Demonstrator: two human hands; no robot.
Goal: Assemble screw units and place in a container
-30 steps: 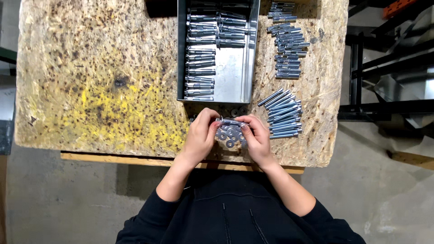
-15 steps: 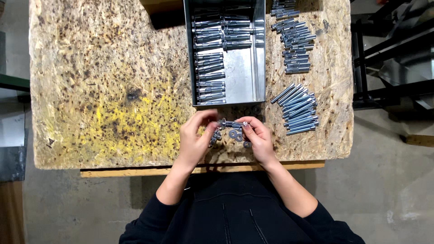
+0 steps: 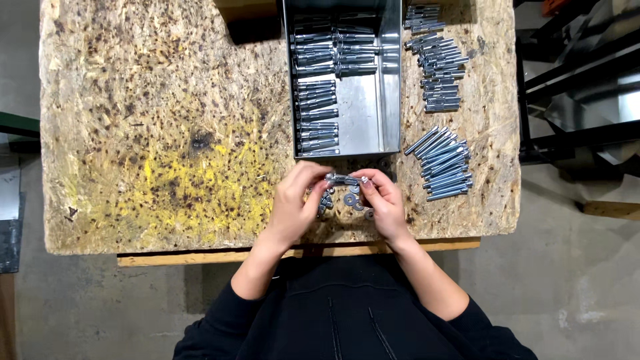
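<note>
My left hand (image 3: 295, 203) and my right hand (image 3: 383, 200) meet at the near middle of a chipboard table (image 3: 147, 120). Between their fingertips they hold one silver bolt (image 3: 343, 179) lying level. Each hand grips one end. Under the bolt, on the board, lie several loose washers and nuts (image 3: 348, 200). Just beyond the hands stands a grey metal tray (image 3: 390, 87) with rows of finished bolts (image 3: 319, 87) along its left side and far end.
A fan of bolts (image 3: 443, 163) lies right of the hands, and another batch of bolts (image 3: 437, 67) lies farther back on the right. Yellow paint (image 3: 193, 183) stains the board's left half. Dark metal frames (image 3: 580, 100) stand past the table's right edge.
Both hands stay together at the table's near edge. The bolt between them now lies level at the fingertips, and the washers below show more clearly. The camera has shifted a little.
</note>
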